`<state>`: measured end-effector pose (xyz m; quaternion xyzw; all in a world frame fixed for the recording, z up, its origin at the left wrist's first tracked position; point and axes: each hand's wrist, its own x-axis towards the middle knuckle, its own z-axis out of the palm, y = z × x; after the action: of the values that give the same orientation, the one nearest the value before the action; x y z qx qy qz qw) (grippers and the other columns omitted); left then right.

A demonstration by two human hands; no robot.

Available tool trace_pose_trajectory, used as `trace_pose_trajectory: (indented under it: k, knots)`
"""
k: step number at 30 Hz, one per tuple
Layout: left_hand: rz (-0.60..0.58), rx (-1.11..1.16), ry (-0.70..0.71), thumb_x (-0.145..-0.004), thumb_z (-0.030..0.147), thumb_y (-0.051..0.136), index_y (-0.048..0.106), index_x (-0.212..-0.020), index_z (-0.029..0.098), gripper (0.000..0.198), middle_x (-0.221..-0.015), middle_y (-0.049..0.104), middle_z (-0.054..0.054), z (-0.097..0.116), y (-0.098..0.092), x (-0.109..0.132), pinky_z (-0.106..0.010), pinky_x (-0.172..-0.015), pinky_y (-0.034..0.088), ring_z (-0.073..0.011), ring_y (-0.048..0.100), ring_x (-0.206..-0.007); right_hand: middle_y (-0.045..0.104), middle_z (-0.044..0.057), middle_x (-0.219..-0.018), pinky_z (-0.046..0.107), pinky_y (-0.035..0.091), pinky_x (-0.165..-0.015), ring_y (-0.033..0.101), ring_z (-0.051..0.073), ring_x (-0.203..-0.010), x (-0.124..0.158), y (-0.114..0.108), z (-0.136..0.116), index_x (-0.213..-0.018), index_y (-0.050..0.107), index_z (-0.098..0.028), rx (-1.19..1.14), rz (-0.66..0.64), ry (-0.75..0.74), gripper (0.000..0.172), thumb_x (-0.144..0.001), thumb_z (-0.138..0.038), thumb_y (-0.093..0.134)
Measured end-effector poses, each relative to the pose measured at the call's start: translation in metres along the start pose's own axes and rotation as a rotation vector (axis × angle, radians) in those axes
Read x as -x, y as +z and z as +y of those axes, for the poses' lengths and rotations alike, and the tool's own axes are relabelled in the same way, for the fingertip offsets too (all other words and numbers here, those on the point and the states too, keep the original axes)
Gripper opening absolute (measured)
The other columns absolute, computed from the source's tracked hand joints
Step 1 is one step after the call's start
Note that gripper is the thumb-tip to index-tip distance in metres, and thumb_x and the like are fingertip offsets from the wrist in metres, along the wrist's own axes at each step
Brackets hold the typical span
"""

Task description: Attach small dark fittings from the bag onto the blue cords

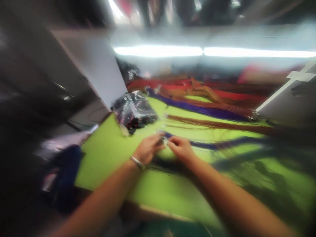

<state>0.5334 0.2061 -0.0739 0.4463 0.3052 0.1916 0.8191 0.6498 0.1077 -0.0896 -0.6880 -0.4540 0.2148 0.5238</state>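
Over the yellow-green table my two hands are close together, nearly touching. My left hand, with a bracelet at its wrist, has its fingers closed around something small and dark that I cannot make out. Thumb and fingers of my right hand are pinched together just to the right of it; what lies in the pinch is too blurred to name. Past the fingertips runs a bundle of blue wires, stretching off to the right. Dark strands lie on the table beneath my hands.
A clear plastic bag of black parts rests left of centre. Behind are bundles of brown wires, purple wires and red wires. A white panel stands at the left, a grey panel at the right.
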Motion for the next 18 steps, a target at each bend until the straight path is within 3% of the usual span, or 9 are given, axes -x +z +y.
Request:
trace_pose_trajectory:
  k: [5, 8, 13, 18]
  knots:
    - [-0.117, -0.168, 0.006, -0.074, 0.039, 0.065, 0.065, -0.092, 0.009, 0.035, -0.064, 0.057, -0.003, -0.008, 0.001, 0.004, -0.016, -0.036, 0.029, -0.0036, 0.044, -0.042, 0.050, -0.002, -0.051, 0.019, 0.032, -0.051, 0.039, 0.008, -0.050, 0.000, -0.002, 0.000, -0.059, 0.059, -0.015, 0.053, 0.044, -0.002, 0.021, -0.074, -0.029, 0.052]
    - [-0.145, -0.160, 0.001, -0.074, 0.037, 0.067, 0.065, -0.087, 0.008, 0.032, -0.071, 0.059, -0.004, -0.005, 0.002, 0.006, -0.014, -0.038, 0.026, -0.0014, 0.040, -0.045, 0.050, -0.002, -0.050, 0.019, 0.031, -0.050, 0.038, 0.008, -0.049, -0.001, -0.005, -0.001, -0.058, 0.059, -0.015, 0.079, 0.050, -0.008, 0.022, -0.074, -0.028, 0.052]
    - [-0.133, -0.059, -0.030, -0.070, 0.033, 0.070, 0.063, -0.098, 0.011, 0.036, -0.070, 0.056, -0.002, 0.000, -0.001, 0.004, -0.011, -0.038, 0.022, 0.0005, 0.034, -0.045, 0.049, -0.002, -0.052, 0.019, 0.031, -0.051, 0.039, 0.008, -0.050, -0.002, -0.012, -0.004, -0.058, 0.057, -0.015, 0.120, 0.101, -0.040, 0.019, -0.073, -0.026, 0.050]
    - [-0.132, -0.019, -0.045, -0.072, 0.030, 0.068, 0.061, -0.084, 0.011, 0.023, -0.067, 0.053, -0.001, -0.004, -0.007, -0.002, -0.011, -0.037, 0.020, 0.0005, 0.031, -0.043, 0.048, -0.004, -0.050, 0.019, 0.029, -0.051, 0.039, 0.007, -0.048, 0.002, -0.010, -0.007, -0.059, 0.060, -0.016, 0.274, -0.016, -0.095, 0.017, -0.070, -0.024, 0.051]
